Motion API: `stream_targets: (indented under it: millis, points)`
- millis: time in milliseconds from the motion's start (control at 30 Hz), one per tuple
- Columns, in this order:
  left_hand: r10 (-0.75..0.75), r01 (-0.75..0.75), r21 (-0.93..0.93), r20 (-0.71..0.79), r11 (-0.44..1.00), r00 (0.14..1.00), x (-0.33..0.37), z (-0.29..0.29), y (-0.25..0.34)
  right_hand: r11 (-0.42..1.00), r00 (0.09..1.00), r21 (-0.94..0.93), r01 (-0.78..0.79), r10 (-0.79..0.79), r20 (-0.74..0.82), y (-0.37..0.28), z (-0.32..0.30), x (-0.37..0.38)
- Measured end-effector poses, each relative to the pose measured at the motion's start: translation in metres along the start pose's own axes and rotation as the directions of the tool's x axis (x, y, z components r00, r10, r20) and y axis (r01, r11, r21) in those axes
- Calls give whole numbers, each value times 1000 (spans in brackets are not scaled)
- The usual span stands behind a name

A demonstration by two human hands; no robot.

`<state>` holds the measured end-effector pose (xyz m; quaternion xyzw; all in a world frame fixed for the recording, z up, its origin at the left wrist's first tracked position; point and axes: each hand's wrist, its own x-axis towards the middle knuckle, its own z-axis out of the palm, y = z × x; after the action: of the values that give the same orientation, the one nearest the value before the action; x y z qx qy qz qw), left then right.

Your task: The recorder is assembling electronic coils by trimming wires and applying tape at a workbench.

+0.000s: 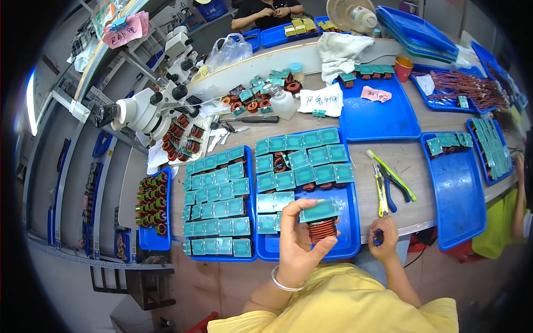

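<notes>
"What does the grip have, please?"

"From my remote place, I see the left hand (300, 252) grasping a copper-wire coil (322, 232) with a green circuit board (320, 211) on its top. The thumb is at the lower part of the coil, and the index finger reaches to the board."

"And the right hand (384, 238)?"

"It is near, to the right of this grip, with the fingers curled around a small dark object (378, 237). I cannot tell what that is."

"What lies close around?"

"Behind the held coil I see the bare near part of a blue tray (347, 244). Farther in this tray, beyond the grip, stand rows of board-topped coils (300, 160). To the left of the grip, a second blue tray (252, 225) is nearly filled with similar pieces. More to the left, a small blue tray (168, 211) carries coils without boards (151, 194)."

"And on the other side?"

"Beyond the right hand there are pliers with blue handles (390, 203), just beside a lime-green slim tool (392, 175). Farther right of the grip is a long blue tray (458, 200), with a few boards at its far end."

"Farther away?"

"Far ahead and left of the grip, a white microscope (136, 114). Straight ahead, well apart, a co-worker's hands (275, 12) are together."
</notes>
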<state>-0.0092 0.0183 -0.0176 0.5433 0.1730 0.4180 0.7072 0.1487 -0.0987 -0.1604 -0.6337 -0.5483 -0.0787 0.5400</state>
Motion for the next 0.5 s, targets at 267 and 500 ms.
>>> stream_targets:
  millis: [267, 500]
  points:
    - [12, -12, 36, 2, 999, 1000, -1, -4, -6, 1000, 1000, -9, 3, -3, 2, -1, 0, 2]
    - [33, -35, 57, 19, 998, 999, 0, -4, -7, 1000, 1000, -15, 6, -5, 12, 0, 0, 1]
